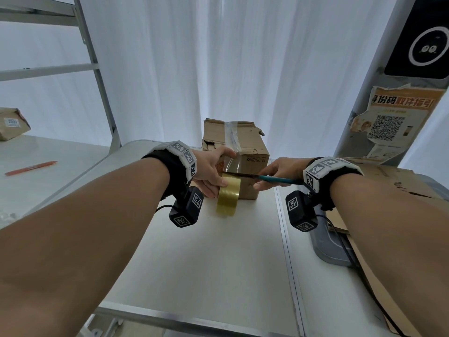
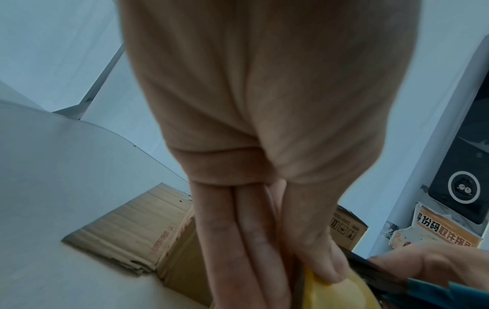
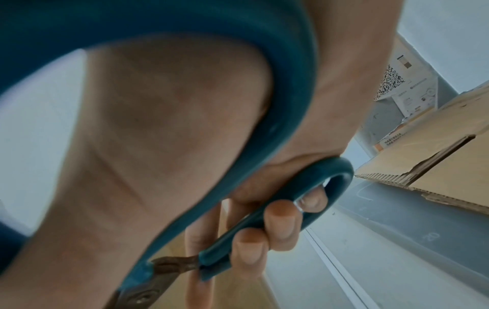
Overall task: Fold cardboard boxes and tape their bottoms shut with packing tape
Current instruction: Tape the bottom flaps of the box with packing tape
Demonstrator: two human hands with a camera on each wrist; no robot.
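Note:
A small brown cardboard box (image 1: 252, 152) stands on the white table (image 1: 218, 251), with a strip of clear tape (image 1: 234, 137) running over its top and down the near side. My left hand (image 1: 213, 170) grips the yellowish tape roll (image 1: 228, 194) against the box front; in the left wrist view its fingers (image 2: 254, 240) lie along the roll (image 2: 346, 292). My right hand (image 1: 269, 175) holds teal-handled scissors (image 1: 277, 179), and their blades (image 1: 239, 175) reach across the tape between box and roll. The right wrist view shows fingers (image 3: 280, 227) curled through the scissors handle (image 3: 312, 200).
Flattened cardboard (image 1: 393, 183) lies at the right over a grey machine base (image 1: 332, 249). A pillar with a QR poster (image 1: 388, 127) rises behind it. On the left surface lie a red pen (image 1: 31, 167) and a brown parcel (image 1: 12, 125), beside a metal frame (image 1: 104, 98).

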